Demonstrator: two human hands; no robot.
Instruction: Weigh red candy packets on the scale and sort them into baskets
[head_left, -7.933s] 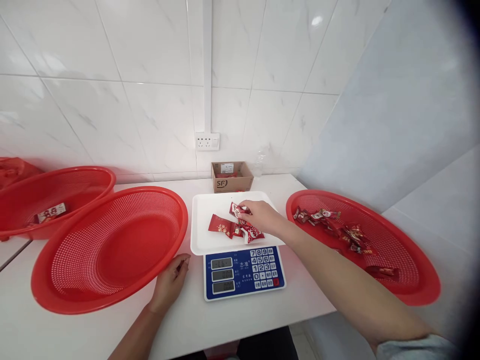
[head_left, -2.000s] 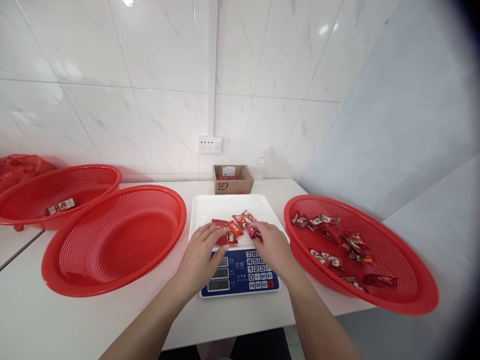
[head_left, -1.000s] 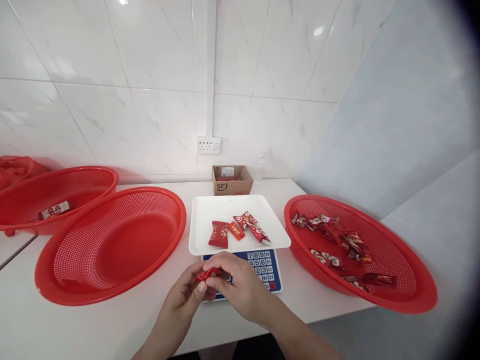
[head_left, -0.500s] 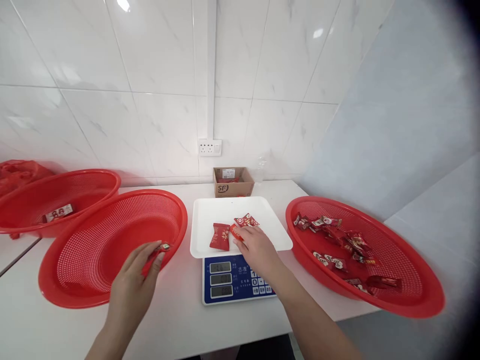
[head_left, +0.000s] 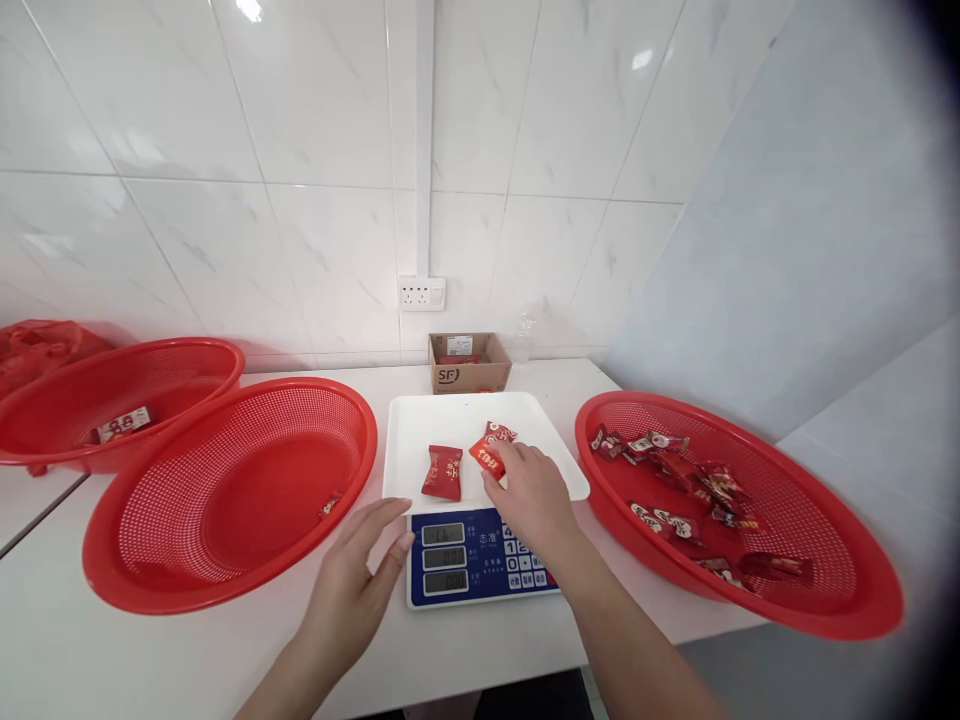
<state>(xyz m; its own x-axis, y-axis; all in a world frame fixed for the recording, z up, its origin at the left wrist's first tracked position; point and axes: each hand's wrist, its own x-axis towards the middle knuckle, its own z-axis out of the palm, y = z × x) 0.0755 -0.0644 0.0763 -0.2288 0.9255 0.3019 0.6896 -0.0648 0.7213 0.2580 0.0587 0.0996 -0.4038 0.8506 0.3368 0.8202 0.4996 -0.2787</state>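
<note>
A blue scale [head_left: 480, 560] carries a white tray [head_left: 439, 420] with a few red wrapped candies. My right hand [head_left: 529, 495] is over the tray's front right, fingers pinching a small red candy [head_left: 487, 459]. Another red candy [head_left: 442, 472] lies to its left, and one more [head_left: 499, 434] lies just behind the hand. My left hand [head_left: 356, 580] hovers open and empty over the table between the scale and the middle red basket [head_left: 225, 575]. A single candy [head_left: 328, 504] lies on the inner right wall of that basket.
A wide red basket [head_left: 825, 610] on the right holds several wrapped candies. A third red basket [head_left: 187, 355] at far left holds one packet [head_left: 124, 425]. A small cardboard box [head_left: 469, 365] stands against the tiled wall under a socket [head_left: 421, 293].
My left hand let the candy go into the middle basket and drew back toward the scale, now open. My right hand closed on a candy on the tray.
</note>
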